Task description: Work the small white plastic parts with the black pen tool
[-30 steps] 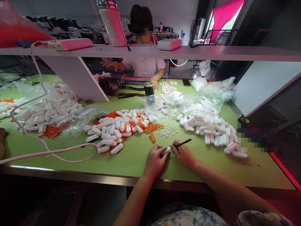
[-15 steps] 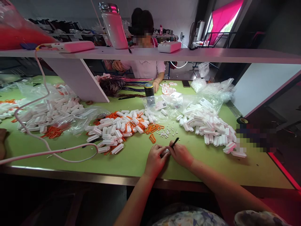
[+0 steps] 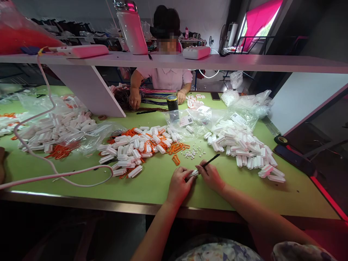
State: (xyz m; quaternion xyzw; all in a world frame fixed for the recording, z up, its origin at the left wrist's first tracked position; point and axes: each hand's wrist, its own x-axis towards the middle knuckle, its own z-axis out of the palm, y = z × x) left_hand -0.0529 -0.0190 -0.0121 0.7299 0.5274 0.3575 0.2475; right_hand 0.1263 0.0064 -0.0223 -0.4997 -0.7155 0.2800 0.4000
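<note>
My left hand (image 3: pixel 178 184) is closed around a white plastic connector housing (image 3: pixel 193 173), with one end showing past the fingertips. A slim black pen-like tool (image 3: pixel 211 160) is pinched in my right hand (image 3: pixel 212 177), slanting up to the right. The right fingertips are beside the housing's exposed end; whether they touch it I cannot tell. Just beyond my hands lie small white pegs (image 3: pixel 191 154) and an orange clip-shaped piece (image 3: pixel 176 160). A heap of white housings mixed with orange pieces (image 3: pixel 133 152) is to the left, and more white housings (image 3: pixel 241 145) are piled on the right.
A shelf (image 3: pixel 244 63) spans the green table (image 3: pixel 163 192). Across it sits a co-worker (image 3: pixel 170 78) with wires. A dark can (image 3: pixel 172 103) stands behind clear plastic bags (image 3: pixel 187 125). A pink-white cable (image 3: pixel 81 185) loops at left; a phone (image 3: pixel 292 159) lies at right.
My right hand has shifted slightly right, and the black tool is tilted lower, with more of it showing. More of the housing is exposed. The co-worker's hand at left has come down to the wires.
</note>
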